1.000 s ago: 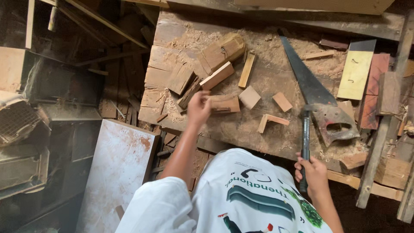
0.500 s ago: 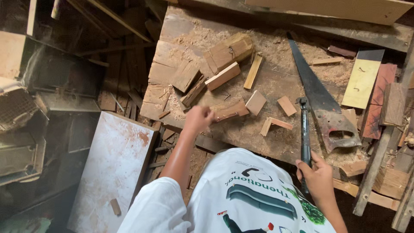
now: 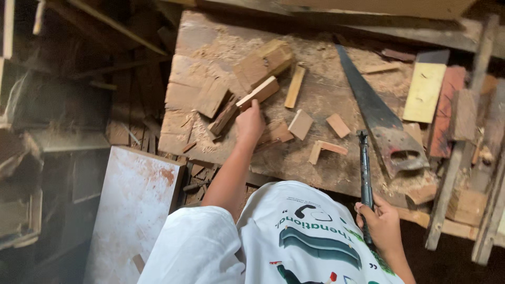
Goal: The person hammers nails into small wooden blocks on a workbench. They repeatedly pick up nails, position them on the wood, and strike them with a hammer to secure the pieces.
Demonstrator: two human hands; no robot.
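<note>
My left hand reaches over a sawdust-covered wooden workbench. Its fingertips touch the near end of a long pale wood block. A small brown block lies just right of that hand. I cannot tell whether the fingers grip anything. My right hand is at the bench's near edge, closed around the handle of a dark, long metal tool that points away from me. A small square offcut, another offcut and an L-shaped piece lie between the hands.
A hand saw lies diagonally right of the tool. A yellow board and reddish planks sit at the right. A larger stacked block and a thin stick lie farther back. A white rusty panel leans below left.
My left hand left the small brown block and moved up to the long pale block. My right hand keeps hold of the dark tool.
</note>
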